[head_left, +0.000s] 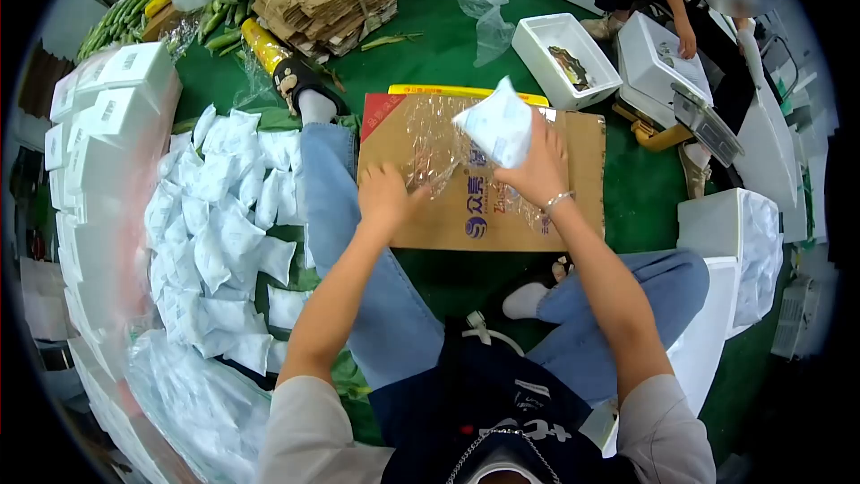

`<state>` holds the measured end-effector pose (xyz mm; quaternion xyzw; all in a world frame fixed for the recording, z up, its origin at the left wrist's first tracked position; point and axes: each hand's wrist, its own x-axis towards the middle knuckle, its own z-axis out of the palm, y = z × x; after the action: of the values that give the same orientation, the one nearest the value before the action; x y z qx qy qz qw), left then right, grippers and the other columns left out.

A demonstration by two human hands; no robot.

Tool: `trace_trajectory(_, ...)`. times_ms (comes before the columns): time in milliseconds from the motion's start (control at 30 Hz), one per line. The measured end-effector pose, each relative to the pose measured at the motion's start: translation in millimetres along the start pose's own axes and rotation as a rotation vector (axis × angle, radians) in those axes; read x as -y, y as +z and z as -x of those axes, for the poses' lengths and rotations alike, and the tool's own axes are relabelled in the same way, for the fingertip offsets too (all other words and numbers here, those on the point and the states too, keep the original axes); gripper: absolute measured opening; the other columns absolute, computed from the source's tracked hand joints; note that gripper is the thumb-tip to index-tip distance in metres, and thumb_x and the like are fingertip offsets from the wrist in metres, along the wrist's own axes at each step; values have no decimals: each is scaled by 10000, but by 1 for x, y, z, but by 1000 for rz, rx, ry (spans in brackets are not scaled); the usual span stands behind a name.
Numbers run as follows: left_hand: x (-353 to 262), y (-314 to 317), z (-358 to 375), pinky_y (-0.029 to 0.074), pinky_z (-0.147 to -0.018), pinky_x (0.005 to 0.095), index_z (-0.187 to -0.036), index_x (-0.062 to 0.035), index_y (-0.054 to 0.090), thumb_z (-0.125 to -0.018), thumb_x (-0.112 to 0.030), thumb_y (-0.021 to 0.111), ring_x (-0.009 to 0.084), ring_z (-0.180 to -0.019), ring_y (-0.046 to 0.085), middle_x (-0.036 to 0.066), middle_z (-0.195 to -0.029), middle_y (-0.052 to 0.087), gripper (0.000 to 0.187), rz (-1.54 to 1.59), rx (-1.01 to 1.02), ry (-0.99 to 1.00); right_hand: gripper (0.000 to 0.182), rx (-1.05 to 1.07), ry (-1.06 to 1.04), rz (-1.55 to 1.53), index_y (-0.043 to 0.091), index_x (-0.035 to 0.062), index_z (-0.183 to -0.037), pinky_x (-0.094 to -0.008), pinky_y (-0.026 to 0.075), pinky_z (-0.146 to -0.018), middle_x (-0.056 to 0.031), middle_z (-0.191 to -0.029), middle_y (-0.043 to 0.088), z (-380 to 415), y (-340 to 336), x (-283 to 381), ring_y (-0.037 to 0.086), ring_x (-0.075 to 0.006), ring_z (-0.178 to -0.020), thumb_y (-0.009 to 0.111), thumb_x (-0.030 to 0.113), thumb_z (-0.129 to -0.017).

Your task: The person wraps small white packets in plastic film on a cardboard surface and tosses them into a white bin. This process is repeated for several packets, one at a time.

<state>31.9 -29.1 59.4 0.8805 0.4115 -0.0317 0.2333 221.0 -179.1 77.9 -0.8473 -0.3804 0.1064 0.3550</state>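
Observation:
My right hand (543, 168) is closed round a white pillow-shaped ice pack (498, 128) with faint blue print, held over the cardboard box (564, 206). The pack's pointed corner sticks up past my fingers. Flat on the left part of the box top rests my left hand (387, 199), its fingers apart and its thumb by crinkled clear plastic film (433, 148). That film lies across the middle of the cardboard, between my two hands. Purple and red lettering shows on the box, with a red corner at its far left.
To my left lies a heap of similar ice packs (215, 251), with a clear plastic bag (197, 394) nearer me. White foam boxes (125, 81) line the left side. Ahead sit stacked cardboard (327, 0) and an opened foam box (528, 40). Another person's hand (686, 40) is at the upper right.

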Motion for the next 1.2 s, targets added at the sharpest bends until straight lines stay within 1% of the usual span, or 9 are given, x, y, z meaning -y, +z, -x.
trace_trajectory(200, 24, 60, -21, 509, -688, 385, -787, 18, 556, -849, -311, 641, 263, -708, 600, 119, -696, 567, 345, -249, 93, -30, 1112, 111, -216, 401, 285, 71, -1421, -506, 223, -1073, -183, -1283, 437, -20, 41, -45, 390, -370, -1202, 826, 294, -476)
trace_trajectory(267, 33, 47, -26, 513, -662, 340, -699, 12, 553, -860, -244, 604, 240, -623, 622, 104, -605, 589, 307, 1207, 381, -333, 1133, 112, -258, 448, 263, 76, -1437, -486, 256, -1064, -175, -1313, 425, -12, 45, -47, 389, -358, -1221, 823, 278, -473)
trace_trajectory(500, -23, 43, -72, 489, -875, 366, -1096, 17, 621, -891, -208, 580, 300, -998, 629, 180, -1049, 662, 307, 922, 151, 316, 1051, 256, -234, 247, 316, 51, -1408, -452, 312, -1047, -184, -1319, 431, -22, 51, -42, 422, -364, -1215, 823, 212, -501)
trace_trajectory(567, -29, 36, -78, 427, -973, 413, -1307, -45, 506, -812, -273, 702, 343, -1144, 543, 180, -1290, 534, 579, 34, -218, 974, 1018, 417, -249, 146, 330, 39, -1398, -427, 359, -1015, -195, -1295, 461, -58, 42, -55, 459, -357, -1187, 810, 194, -513)
trace_trajectory(600, -32, 32, -78, 389, -1011, 446, -1410, -130, 390, -697, -338, 781, 376, -1204, 488, 169, -1406, 419, 840, 6, -137, 941, 986, 597, -263, 33, 345, 26, -1388, -402, 406, -984, -206, -1271, 491, -65, 37, -58, 496, -350, -1159, 797, 176, -525)
trace_trajectory(767, -42, 12, -102, 475, -904, 440, -1427, -199, 368, -645, -459, 770, 369, -1143, 547, 189, -1353, 472, 917, -218, -82, 1017, 968, 35, 186, -569, 277, -75, -1390, -389, 453, -938, -261, -1273, 487, -4, 36, -32, 516, -362, -1153, 774, 177, -597)
trace_trajectory(833, -46, 9, -104, 523, -797, 422, -1426, -199, 371, -664, -484, 753, 364, -1021, 614, 202, -1283, 520, 898, -279, -60, 1065, 1053, -101, 134, 182, 230, -1, -1434, -433, 360, -1020, -256, -1341, 409, 58, 60, -44, 412, -401, -1244, 828, 289, -617)
trace_trajectory(1033, -53, -1, -100, 523, -672, 448, -1388, -183, 408, -701, -533, 717, 391, -753, 641, 213, -1024, 620, 830, -315, 44, 1098, 184, -448, 65, 214, 695, 11, -974, -342, 495, -705, -151, -871, 674, 73, 2, -94, 642, -289, -808, 597, 87, -838)
trace_trajectory(1200, -80, -7, -61, 508, -625, 468, -1235, -132, 532, -818, -525, 626, 406, -654, 619, 208, -747, 636, 581, -232, 63, 991, 152, -349, 151, -212, 689, -17, -818, -382, 503, -648, -189, -765, 670, -29, -50, -26, 637, -367, -697, 606, 106, -780)
